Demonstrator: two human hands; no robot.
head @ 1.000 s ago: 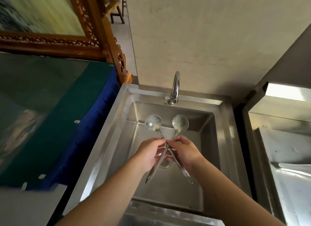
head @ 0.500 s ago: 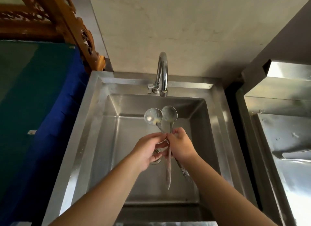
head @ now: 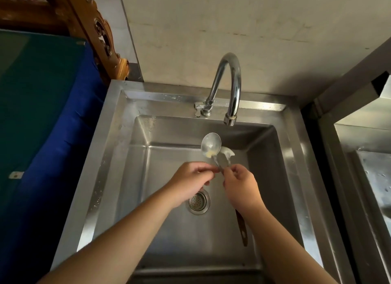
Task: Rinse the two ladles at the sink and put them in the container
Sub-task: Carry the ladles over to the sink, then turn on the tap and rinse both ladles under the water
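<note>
Two steel ladles are held over the sink basin [head: 169, 231], below the faucet spout [head: 229, 121]. The front ladle's bowl [head: 211, 145] faces up with a pale yellow smear at its base. The second ladle's bowl [head: 228, 153] lies partly hidden behind it. Their handles meet between my hands. My left hand [head: 190, 182] and my right hand [head: 241, 186] both pinch the handles at that spot. One handle end [head: 242, 231] sticks out below my right wrist. I cannot tell which hand holds which ladle. No water shows at the spout.
A round drain strainer [head: 198, 201] sits in the basin floor under my left hand. The faucet tap [head: 198, 108] is on the back rim. A second steel basin [head: 370, 178] lies to the right. A blue and green covered surface [head: 42, 114] borders the left.
The two ladle bowls, spread apart a second ago, have swung together and now overlap. My hands have shifted right, towards the spout, and the view has dropped closer to the sink.
</note>
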